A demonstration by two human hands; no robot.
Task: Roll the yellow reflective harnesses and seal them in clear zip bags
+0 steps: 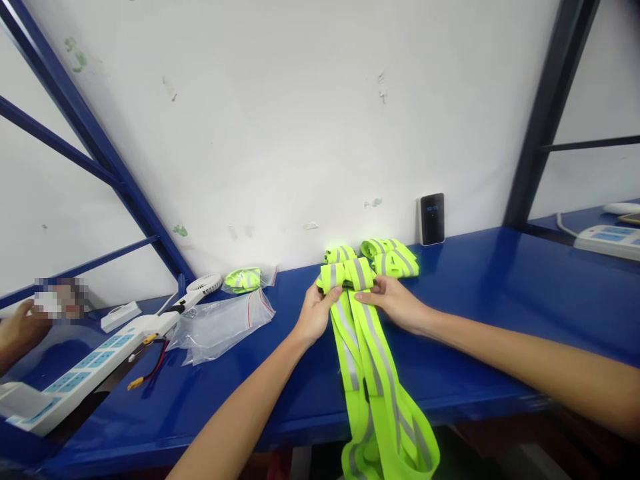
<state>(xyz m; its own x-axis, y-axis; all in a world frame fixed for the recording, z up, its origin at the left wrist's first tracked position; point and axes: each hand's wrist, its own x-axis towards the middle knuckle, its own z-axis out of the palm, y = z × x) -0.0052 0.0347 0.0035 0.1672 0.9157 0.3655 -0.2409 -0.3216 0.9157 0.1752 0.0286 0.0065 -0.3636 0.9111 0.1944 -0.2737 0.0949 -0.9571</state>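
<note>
Left hand and right hand pinch the folded top of a reflective hi-vis vest between them — its long axis runs nearward, the length hanging over the near edge of the counter; folded reflective bundles lie just beyond, by the wall.

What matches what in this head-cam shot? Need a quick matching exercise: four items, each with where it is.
Items:
1. neon-yellow reflective vest
2. black device
3. clear zip bag
4. white power strip

Places:
A. lying on the blue shelf, left of the hands
B. held by the left hand and right hand, hanging over the shelf edge
C. far right, beyond the dark upright
D. standing against the wall

Pairs: 1-B, 2-D, 3-A, 4-C
</note>
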